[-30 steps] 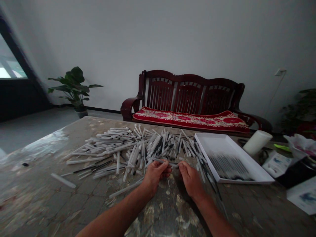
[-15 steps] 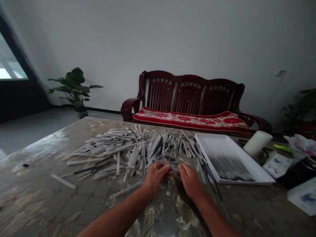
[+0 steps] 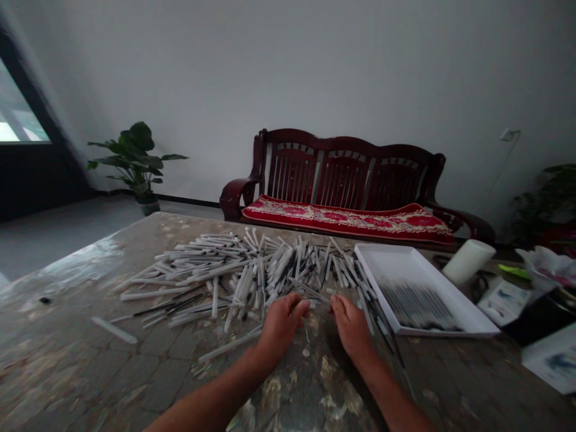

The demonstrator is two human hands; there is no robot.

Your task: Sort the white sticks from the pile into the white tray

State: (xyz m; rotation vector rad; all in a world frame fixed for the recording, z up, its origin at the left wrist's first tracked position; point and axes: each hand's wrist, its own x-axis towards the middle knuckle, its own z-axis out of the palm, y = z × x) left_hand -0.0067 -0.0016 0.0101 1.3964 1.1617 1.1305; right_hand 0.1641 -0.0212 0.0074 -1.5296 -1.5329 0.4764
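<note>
The fingers (image 3: 297, 306) of the left hand (image 3: 282, 329) and the right hand (image 3: 353, 329) were curled inward, the hands kept near each other; whether anything was pinched could not be told. A heap of slender white-and-black tubes (image 3: 256, 273) was spread just ahead of the fingers on a mottled stone tabletop (image 3: 67, 342), and a white tray (image 3: 405, 263) of lined-up tubes was placed beyond the right hand.

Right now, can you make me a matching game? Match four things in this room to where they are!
Things:
1. Loose white tubes
2. White tray
3. Red cushion
4. Potted plant

Places:
A. On the wooden sofa
B. On the floor
C. In a heap on the table
D. Beside the heap, holding neat rows

Pairs: 1-C, 2-D, 3-A, 4-B
</note>
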